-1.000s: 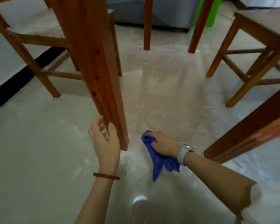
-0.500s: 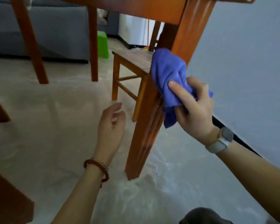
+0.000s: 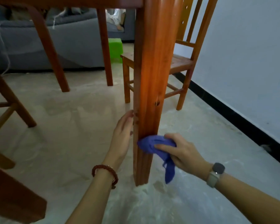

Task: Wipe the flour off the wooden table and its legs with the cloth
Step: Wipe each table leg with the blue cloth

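Table leg [image 3: 149,88] runs 12-to-6, upright, foot in floor flour. I see the blue cloth [image 3: 153,145] pressed low on it, clutched by the right hand [image 3: 183,152] from 3 o'clock. Left hand [image 3: 122,138], fingers relaxed, rests at its 9 o'clock face.
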Available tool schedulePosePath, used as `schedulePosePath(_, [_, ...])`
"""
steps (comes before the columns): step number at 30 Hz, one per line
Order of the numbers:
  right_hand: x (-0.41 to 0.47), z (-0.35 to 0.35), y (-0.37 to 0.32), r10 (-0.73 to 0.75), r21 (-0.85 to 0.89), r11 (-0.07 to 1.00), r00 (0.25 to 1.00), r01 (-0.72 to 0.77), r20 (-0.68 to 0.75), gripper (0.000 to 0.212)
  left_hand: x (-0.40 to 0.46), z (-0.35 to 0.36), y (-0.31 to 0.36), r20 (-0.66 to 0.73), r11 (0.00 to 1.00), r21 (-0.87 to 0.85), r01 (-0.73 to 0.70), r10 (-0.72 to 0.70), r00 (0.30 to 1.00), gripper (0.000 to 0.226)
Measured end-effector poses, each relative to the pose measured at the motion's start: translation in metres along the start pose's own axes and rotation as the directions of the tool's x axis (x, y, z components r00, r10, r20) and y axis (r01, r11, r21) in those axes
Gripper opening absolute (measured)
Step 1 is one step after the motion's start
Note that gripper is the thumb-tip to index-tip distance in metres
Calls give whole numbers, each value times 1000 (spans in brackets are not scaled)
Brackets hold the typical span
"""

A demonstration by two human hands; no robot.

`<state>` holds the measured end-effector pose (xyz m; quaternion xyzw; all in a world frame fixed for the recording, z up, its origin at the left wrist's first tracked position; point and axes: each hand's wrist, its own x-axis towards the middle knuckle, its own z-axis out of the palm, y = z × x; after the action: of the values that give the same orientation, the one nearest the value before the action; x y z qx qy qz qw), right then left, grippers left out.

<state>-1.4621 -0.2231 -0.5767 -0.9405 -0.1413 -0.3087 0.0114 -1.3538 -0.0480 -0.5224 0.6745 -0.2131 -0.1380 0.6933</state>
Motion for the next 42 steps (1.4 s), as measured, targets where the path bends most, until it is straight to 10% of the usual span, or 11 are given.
schedulePosePath(6, [92, -45, 0, 97, 58, 995, 838, -77, -537, 30, 1, 9, 4, -54, 995, -96, 19, -24, 998, 32])
schedulePosePath(13, [-26, 113, -18, -126, -48, 991, 992, 126, 3, 27, -8, -3, -29, -176, 985, -92, 146, -161, 971, 36])
schedulePosePath(19, [-86, 159, -31, 61, 227, 951, 844, -212, 532, 33, -16, 20, -52, -235, 971, -4, 240, -234, 943, 35])
schedulePosePath(23, [-75, 103, -12, 355, 519, 695, 866, -497, 352, 50, -18, 42, -50, -352, 982, 12, 186, -170, 920, 33])
schedulePosePath(30, [11, 8, 38, 696, 868, 366, 718, -337, -14, 33, 5, 80, 3, -627, 990, 122, -76, 137, 767, 35])
schedulePosePath(38, [134, -83, 43, 653, 973, 230, 740, 7, -159, 28, 23, 91, 46, -658, 945, 271, -186, 322, 681, 73])
schedulePosePath(42, [118, -42, 29, 584, 969, 157, 809, -189, 63, 28, 20, 75, 30, -636, 962, 254, -103, 246, 731, 39])
